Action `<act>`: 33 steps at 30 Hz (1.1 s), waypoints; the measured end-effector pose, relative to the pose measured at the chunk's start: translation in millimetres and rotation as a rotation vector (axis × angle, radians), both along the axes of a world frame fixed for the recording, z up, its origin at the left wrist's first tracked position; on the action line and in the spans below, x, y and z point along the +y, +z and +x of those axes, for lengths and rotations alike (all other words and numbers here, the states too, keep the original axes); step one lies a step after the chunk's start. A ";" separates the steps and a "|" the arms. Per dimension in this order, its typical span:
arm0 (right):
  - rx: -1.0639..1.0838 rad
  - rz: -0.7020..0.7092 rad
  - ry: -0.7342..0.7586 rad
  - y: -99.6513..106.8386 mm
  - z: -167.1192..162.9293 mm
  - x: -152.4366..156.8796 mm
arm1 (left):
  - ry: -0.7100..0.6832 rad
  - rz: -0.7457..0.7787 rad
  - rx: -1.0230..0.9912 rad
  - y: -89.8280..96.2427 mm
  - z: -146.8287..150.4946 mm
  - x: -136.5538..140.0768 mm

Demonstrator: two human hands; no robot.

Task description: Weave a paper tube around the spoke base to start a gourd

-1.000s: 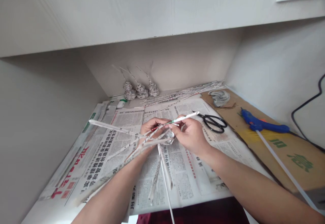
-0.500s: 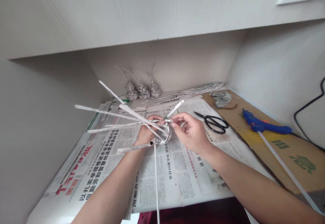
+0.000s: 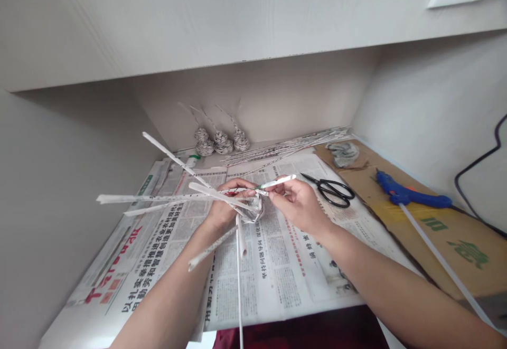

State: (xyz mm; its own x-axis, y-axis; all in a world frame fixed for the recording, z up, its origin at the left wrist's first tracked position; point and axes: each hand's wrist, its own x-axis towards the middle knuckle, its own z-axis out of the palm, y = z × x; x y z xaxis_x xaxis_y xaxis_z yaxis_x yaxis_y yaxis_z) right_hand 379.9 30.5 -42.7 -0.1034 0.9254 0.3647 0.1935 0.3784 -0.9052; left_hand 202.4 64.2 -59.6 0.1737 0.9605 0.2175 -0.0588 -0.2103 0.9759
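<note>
A small weave of rolled newspaper tubes [image 3: 256, 213] is held above the newspaper-covered table, with several long tubes sticking out to the left and downward. My left hand [image 3: 228, 201] is closed on its far left side, partly hidden behind the tubes. Close by on the right, my right hand [image 3: 293, 201] pinches a paper tube [image 3: 279, 181] that points right and has a green mark near its inner end. One thin white tube [image 3: 240, 280] hangs down from the weave toward the front edge.
Black scissors [image 3: 329, 189] lie right of my hands. Farther right, a blue glue gun [image 3: 412, 195] rests on cardboard [image 3: 435, 243], near a grey rag [image 3: 343, 154]. Three woven paper gourds [image 3: 222, 143] and a bundle of paper tubes [image 3: 289, 146] are at the back. An overhanging panel [image 3: 237, 16] spans above.
The weave has turned in my hands, so its protruding tubes have swung round. The tube at my right hand now points more to the right.
</note>
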 end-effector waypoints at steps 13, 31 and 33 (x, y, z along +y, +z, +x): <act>-0.028 0.055 -0.059 -4.9 7.6 13.5 | -0.112 -0.109 -0.112 -3.6 -7.0 5.9; -0.753 0.116 -0.183 27.5 61.6 32.4 | -0.257 -0.246 -0.313 -12.0 -9.0 10.0; -0.888 0.100 -0.306 36.8 101.0 24.3 | -0.236 -0.252 -0.346 -15.5 -9.8 13.4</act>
